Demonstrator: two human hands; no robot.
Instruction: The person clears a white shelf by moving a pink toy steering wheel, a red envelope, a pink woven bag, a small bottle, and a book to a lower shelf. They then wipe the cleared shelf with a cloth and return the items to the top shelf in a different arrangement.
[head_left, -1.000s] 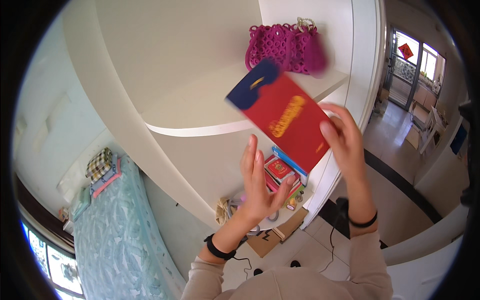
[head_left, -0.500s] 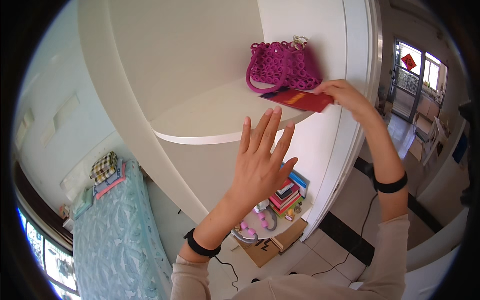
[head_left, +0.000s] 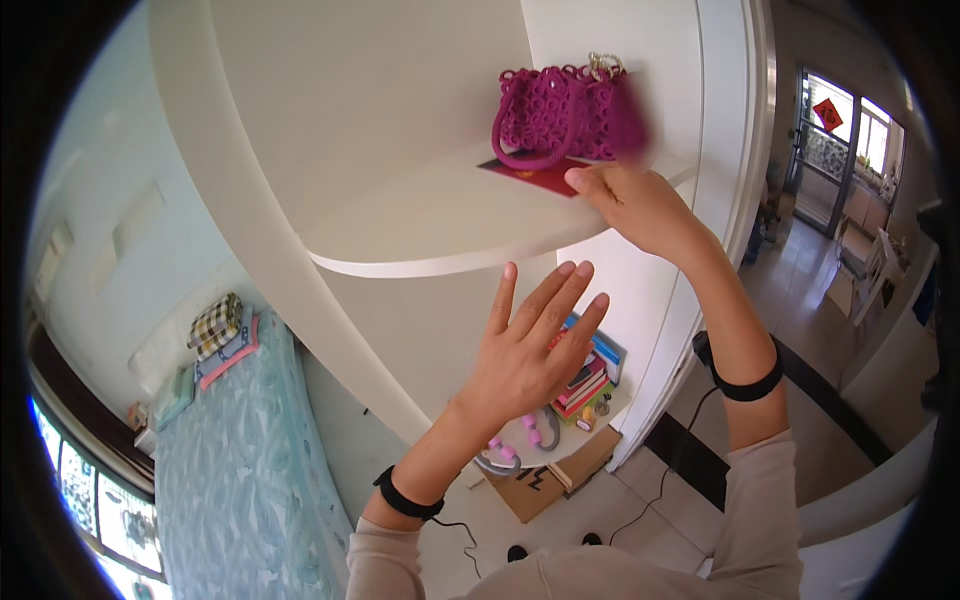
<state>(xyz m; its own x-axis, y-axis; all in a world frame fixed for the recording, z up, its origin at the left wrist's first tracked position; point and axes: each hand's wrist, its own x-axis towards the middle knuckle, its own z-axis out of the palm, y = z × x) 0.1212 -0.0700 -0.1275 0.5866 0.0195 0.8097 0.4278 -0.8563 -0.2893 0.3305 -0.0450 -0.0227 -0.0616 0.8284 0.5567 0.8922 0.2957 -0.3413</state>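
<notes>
A magenta handbag (head_left: 550, 112) made of linked rings stands on the white curved shelf (head_left: 400, 215), near its right wall. Flat on the shelf in front of the bag lies a thin red card (head_left: 545, 178) with a dark left end; the bag's handle hangs over it. My right hand (head_left: 640, 205) is closed on the card's right end, thumb on the near side, other fingers mostly hidden. Below the shelf's front edge, my left hand (head_left: 535, 350) hovers with fingers spread and holds nothing.
On a lower shelf are stacked books (head_left: 580, 390) and a pink-and-grey roller (head_left: 540, 430). A cardboard box (head_left: 530, 495) sits on the floor below. To the left is a bed (head_left: 240, 450) with folded cloths (head_left: 220, 330). Cables trail from both black wristbands.
My right hand has moved left with the red card, bringing it farther in front of the handbag. My left hand sits slightly lower, still spread. The view has shifted a little.
</notes>
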